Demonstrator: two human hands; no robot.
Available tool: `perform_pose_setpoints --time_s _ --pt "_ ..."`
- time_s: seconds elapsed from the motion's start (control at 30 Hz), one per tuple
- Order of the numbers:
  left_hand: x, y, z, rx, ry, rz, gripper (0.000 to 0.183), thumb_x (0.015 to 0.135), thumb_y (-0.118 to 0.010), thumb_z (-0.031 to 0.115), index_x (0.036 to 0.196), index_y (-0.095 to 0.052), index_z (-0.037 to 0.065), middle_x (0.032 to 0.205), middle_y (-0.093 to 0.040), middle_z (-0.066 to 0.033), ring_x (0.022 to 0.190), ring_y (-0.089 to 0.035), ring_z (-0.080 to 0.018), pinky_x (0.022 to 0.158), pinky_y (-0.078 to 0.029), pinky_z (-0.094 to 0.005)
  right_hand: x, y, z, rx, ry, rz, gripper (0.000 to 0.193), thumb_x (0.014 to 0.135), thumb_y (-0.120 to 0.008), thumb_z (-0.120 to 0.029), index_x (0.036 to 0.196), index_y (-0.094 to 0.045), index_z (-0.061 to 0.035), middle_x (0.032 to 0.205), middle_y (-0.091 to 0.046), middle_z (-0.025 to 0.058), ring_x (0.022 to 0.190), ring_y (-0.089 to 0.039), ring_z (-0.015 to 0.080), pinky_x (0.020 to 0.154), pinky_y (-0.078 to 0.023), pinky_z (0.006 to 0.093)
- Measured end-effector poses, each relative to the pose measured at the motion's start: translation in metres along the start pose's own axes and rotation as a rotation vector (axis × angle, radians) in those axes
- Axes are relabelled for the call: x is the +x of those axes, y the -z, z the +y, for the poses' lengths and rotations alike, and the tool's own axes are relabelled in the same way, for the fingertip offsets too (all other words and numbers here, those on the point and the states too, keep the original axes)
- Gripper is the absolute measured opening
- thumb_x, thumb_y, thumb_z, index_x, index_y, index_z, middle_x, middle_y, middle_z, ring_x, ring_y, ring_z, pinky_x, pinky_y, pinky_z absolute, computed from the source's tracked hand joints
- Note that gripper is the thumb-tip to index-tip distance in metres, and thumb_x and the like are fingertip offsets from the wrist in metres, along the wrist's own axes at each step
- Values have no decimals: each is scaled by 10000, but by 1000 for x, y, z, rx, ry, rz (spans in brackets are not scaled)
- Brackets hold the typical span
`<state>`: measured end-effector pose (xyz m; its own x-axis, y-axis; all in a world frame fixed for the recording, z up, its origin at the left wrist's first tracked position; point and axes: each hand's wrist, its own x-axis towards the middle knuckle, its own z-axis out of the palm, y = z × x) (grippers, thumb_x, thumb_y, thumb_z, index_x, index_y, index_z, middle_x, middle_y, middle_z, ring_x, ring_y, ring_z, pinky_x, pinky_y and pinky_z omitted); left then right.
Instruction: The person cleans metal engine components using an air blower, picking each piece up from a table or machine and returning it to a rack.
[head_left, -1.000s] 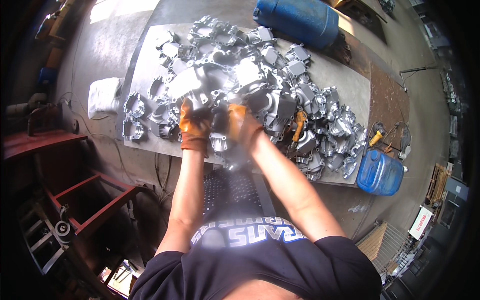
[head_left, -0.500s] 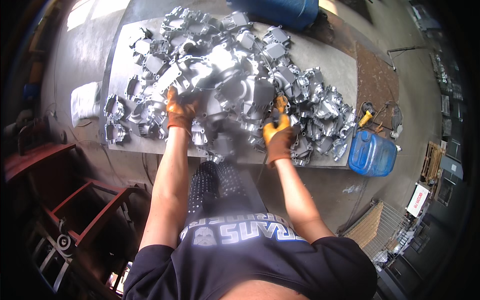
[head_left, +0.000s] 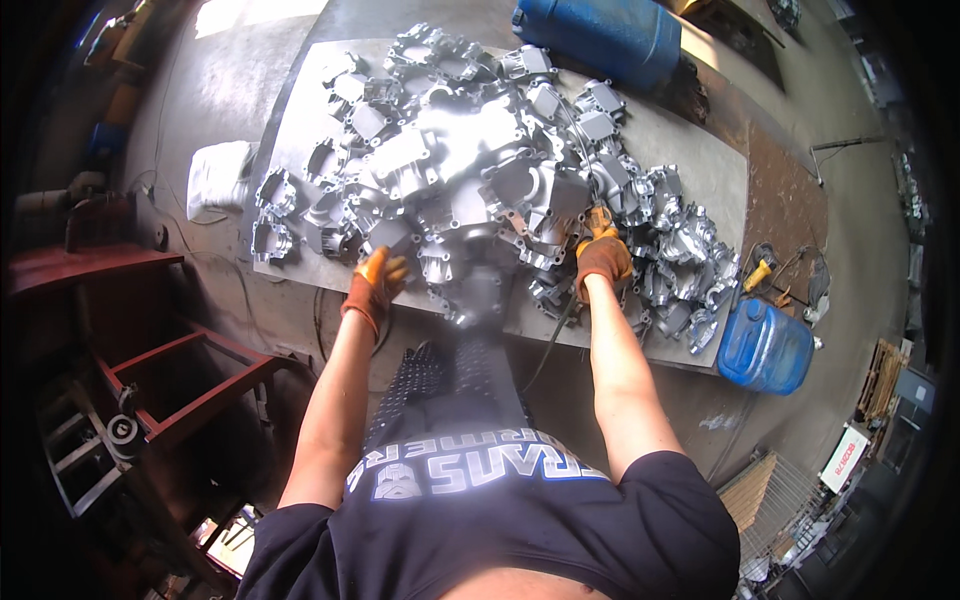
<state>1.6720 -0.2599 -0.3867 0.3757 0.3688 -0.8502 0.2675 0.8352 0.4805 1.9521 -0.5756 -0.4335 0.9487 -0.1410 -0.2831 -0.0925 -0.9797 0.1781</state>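
A heap of silver-grey metal castings (head_left: 440, 170), box-like housings with round openings and lugs, covers the middle of the table. At the heap's near left edge is my left hand (head_left: 375, 285), in an orange and brown work glove. Its fingers are apart and a little bent, beside a flat-faced casting (head_left: 390, 235), with nothing seen in them. My right hand (head_left: 602, 258), gloved alike, closes round a yellow hand-held tool (head_left: 599, 219) at the right of the heap. A dark hose (head_left: 553, 350) hangs below that hand. The tool's working tip is hard to make out.
The metal tabletop (head_left: 700, 160) carries more small castings (head_left: 690, 260) on the right. A blue drum (head_left: 610, 40) lies at the back. A blue canister (head_left: 765, 345) and a yellow power tool (head_left: 758, 275) are at the right. Red steel framing (head_left: 200, 385) stands left; a white bundle (head_left: 220, 180) lies beyond it.
My left hand has come away from a casting in the heap and drawn back toward the table's near edge. The right hand still grips the tool. The whole view has shifted.
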Motion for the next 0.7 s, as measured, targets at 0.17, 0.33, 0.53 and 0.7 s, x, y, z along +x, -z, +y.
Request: perform_pose_setpoints --time_s 0.17,0.33,0.53,0.7 --pt "-42 -26 -39 338 -79 -250 350 908 -638 279 1196 -541 106 1060 -657 -121 905 -655 -224 701 -508 -318 19 -60 46 481 -28 185 171 810 -657 -211 905 -680 -71 821 -698 78 727 -687 271 605 -526 430" --pt "-93 -80 -80 535 -768 -621 472 903 -655 183 1307 -457 41 1175 -617 -119 1075 -601 -193 901 -508 -331 -187 116 59 446 297 392 170 842 -621 -194 913 -572 -48 905 -601 155 876 -602 346 767 -470 436" --pt "-213 -68 -40 -51 -92 -915 526 902 -653 369 1286 -445 75 1229 -580 -139 1016 -607 -247 828 -525 -411 -351 75 110 76 806 385 604 773 -683 -340 1287 -512 -72 1137 -584 168 1017 -592 343 895 -447 430" --pt "-246 -32 -43 -263 -73 -992 622 863 -596 594 1230 -486 104 1190 -565 -129 1019 -587 -268 819 -501 -481 -396 111 137 578 1024 133 584 870 -595 -29 1414 -380 -15 1295 -547 172 1162 -568 296 962 -456 328"
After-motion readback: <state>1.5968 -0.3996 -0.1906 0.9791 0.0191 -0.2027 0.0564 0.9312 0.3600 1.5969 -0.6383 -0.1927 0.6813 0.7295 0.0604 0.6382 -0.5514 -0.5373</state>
